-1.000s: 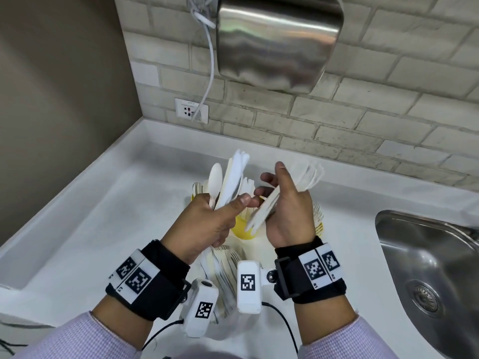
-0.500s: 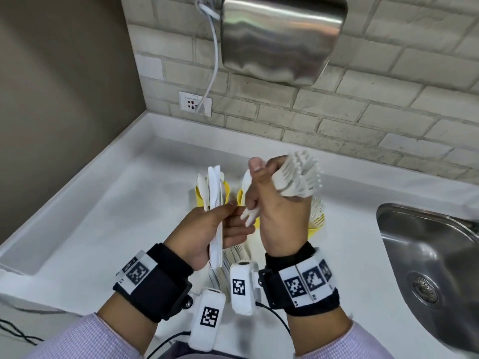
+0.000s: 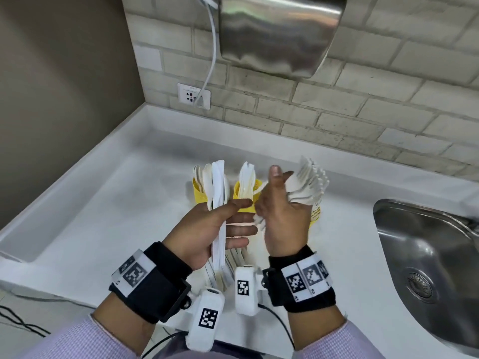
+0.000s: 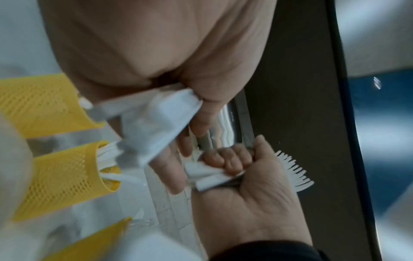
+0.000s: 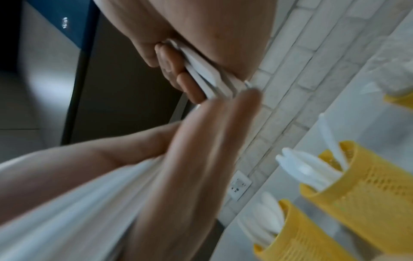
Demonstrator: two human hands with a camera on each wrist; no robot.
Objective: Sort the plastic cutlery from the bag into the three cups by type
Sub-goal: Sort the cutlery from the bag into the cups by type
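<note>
My left hand (image 3: 233,216) pinches an upright bundle of flat white knives (image 3: 219,216) between thumb and fingers, just in front of the cups. Beside it, my right hand (image 3: 280,203) grips a bunch of white forks (image 3: 308,182) in a fist, tines fanned up and to the right. The left wrist view shows that fist (image 4: 230,159) with the fork tines (image 4: 292,171) sticking out. Three yellow mesh cups stand in a row: the left cup (image 3: 198,195) holds spoons, the middle cup (image 3: 242,195) holds white cutlery, and the right cup (image 3: 315,215) is mostly hidden behind my right hand.
A clear bag with more cutlery (image 3: 228,265) lies on the white counter (image 3: 116,203) under my wrists. A steel sink (image 3: 427,255) is set in at the right. The brick wall carries a socket (image 3: 193,96) and a steel hand dryer (image 3: 280,32) above.
The hands have drawn apart: my right hand pulled the forks out to the right and raised them, while the left turned its bundle upright. In the last half second little moved.
</note>
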